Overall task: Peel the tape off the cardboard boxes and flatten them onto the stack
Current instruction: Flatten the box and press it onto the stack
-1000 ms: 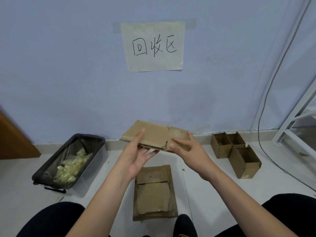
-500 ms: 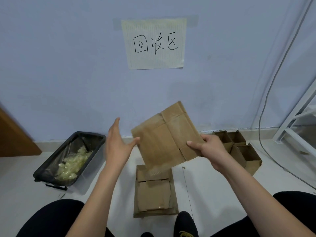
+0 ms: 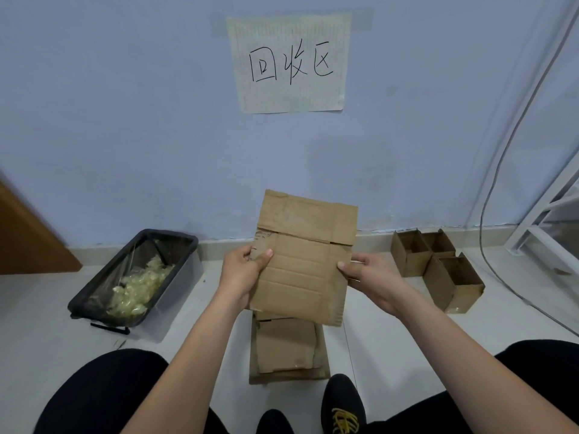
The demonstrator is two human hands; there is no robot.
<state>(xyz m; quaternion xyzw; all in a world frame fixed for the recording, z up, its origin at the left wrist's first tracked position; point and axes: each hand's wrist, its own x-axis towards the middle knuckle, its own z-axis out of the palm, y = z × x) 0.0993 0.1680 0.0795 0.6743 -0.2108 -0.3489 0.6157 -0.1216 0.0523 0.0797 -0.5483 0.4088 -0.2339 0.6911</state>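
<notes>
A flattened brown cardboard box (image 3: 305, 261) hangs in the air before me, its long side running up and down. My left hand (image 3: 242, 274) grips its left edge, thumb on the front face. My right hand (image 3: 366, 277) holds its right edge in the same way. Directly below, on the floor between my knees, lies the stack of flattened cardboard (image 3: 286, 349), partly hidden by the held piece. Three open cardboard boxes (image 3: 435, 264) stand on the floor at the right near the wall.
A black-lined bin (image 3: 134, 277) holding crumpled tape stands at the left. A wooden door edge (image 3: 28, 236) is at the far left. A white metal frame (image 3: 551, 214) and a cable (image 3: 488, 245) are at the right. A paper sign (image 3: 289, 62) is taped on the wall.
The flattened box was turned from lying flat to upright and squared. My left hand, open and apart from it half a second ago, now grips its left edge.
</notes>
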